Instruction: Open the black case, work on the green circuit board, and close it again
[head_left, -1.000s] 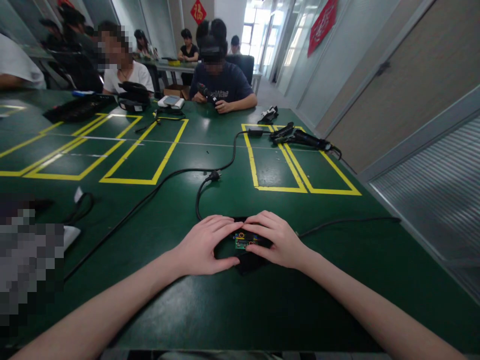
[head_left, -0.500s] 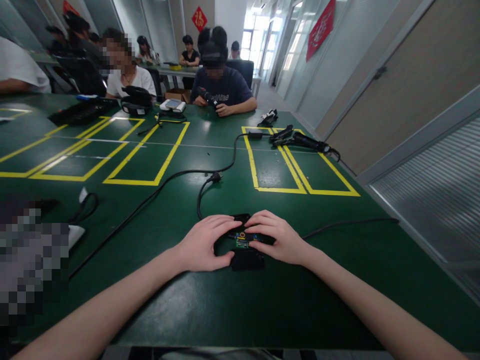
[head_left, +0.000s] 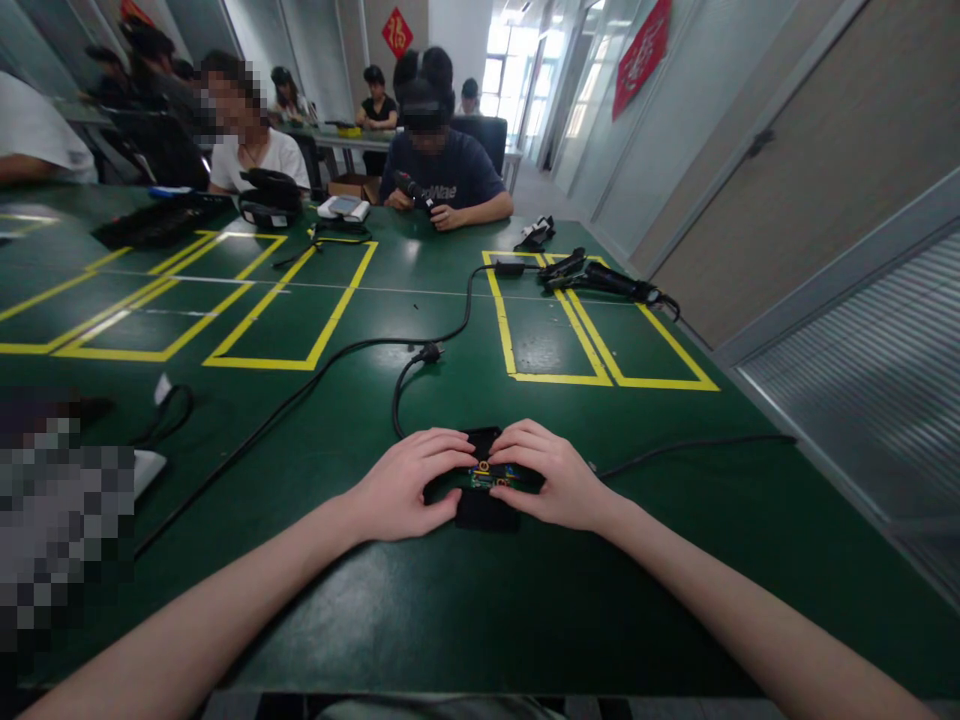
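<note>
In front of me lies an opened black adapter case, its near half below and its far half above a small green circuit board with a yellow-ringed coil. My left hand curls around the left side, its fingertips at the board's far edge and its thumb at the near case half. From the right, my right hand grips the board between fingers and thumb. The fingers hide much of the board's ends. A black cord with a plug runs up behind my left hand.
Another black cord stretches right from behind my right hand. A long cable crosses the green table to a black inline box by a black hair-straightener-like tool. A co-worker sits opposite, holding a dark device. Yellow tape marks rectangles.
The near case half has shifted slightly left and away from me. My left thumb has moved a little left, and my right thumb sits slightly lower and further left on the board.
</note>
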